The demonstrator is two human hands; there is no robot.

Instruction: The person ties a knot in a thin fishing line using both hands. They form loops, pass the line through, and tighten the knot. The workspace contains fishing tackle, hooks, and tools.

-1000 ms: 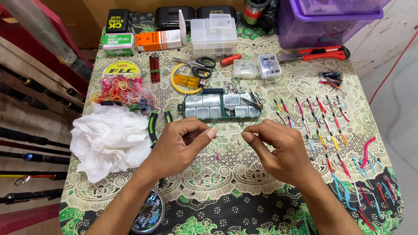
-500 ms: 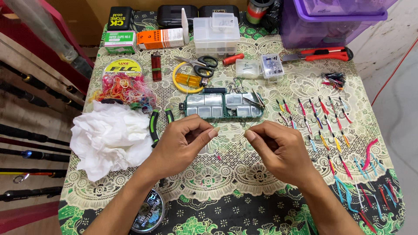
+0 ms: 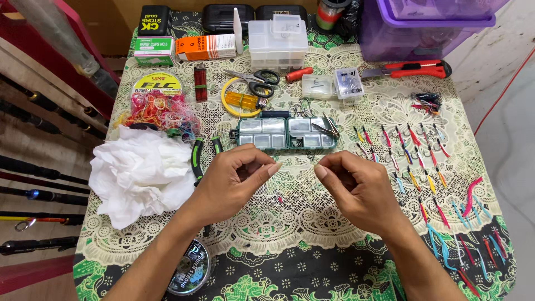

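My left hand and my right hand hover side by side over the patterned tablecloth, just in front of a green compartment tackle box. Each hand has thumb and forefinger pinched together, the tips facing each other a short gap apart. Whatever is pinched is too thin to make out. A tiny red-tipped piece shows just below the gap. A spool of fishing line lies by my left forearm.
Crumpled white tissue and a tangle of coloured rubber bands lie left. Rows of coloured hook lures fill the right side. Scissors, clear plastic boxes, a red utility knife and a purple bin stand behind. Fishing rods run along the left.
Both hands stay pinched in nearly the same spot, with only slight finger movement. The table has slid a little lower in view as the head camera shifted.
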